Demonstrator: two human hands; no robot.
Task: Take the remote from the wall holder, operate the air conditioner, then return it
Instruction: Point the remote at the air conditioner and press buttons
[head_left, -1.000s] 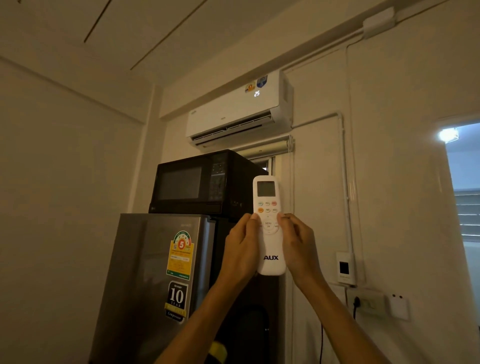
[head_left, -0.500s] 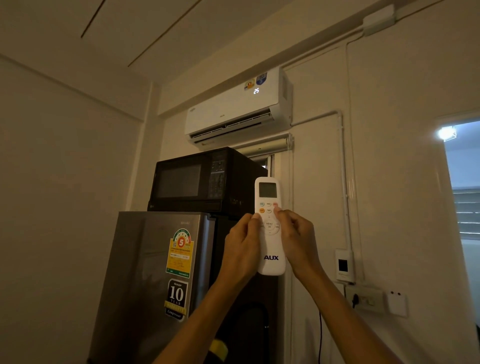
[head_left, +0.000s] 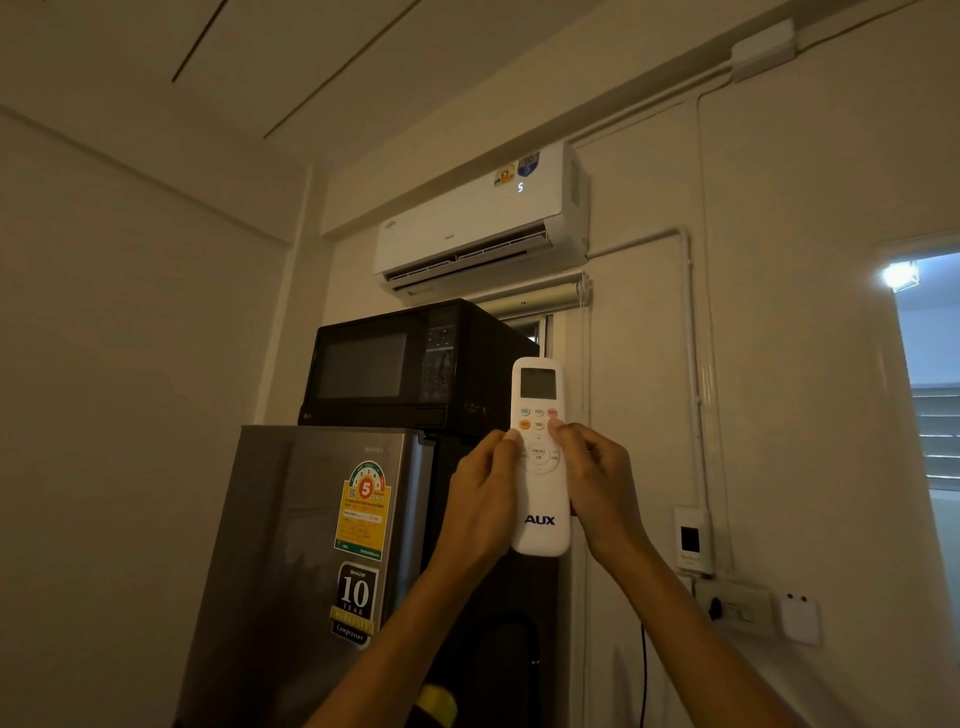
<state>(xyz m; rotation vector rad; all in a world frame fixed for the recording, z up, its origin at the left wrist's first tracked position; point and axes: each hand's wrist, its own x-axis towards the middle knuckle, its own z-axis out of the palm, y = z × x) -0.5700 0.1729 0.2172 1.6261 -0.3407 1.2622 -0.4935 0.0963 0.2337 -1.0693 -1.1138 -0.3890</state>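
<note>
A white AUX remote stands upright in front of me, screen at the top, held from both sides. My left hand grips its left edge, thumb near the orange button. My right hand grips the right edge, its thumb on the upper button rows. High on the wall hangs the white air conditioner, flap open, a lit digit glowing on its front. A small white wall holder with a dark window is mounted low on the right wall.
A black microwave sits on a grey fridge with stickers, just left of my hands. A socket with a plug and a white box lie under the holder. A bright doorway opens at far right.
My right thumb has crept upward from the round menu pad to the upper buttons. The display on the air conditioner changed from 25 to a single lit digit.
</note>
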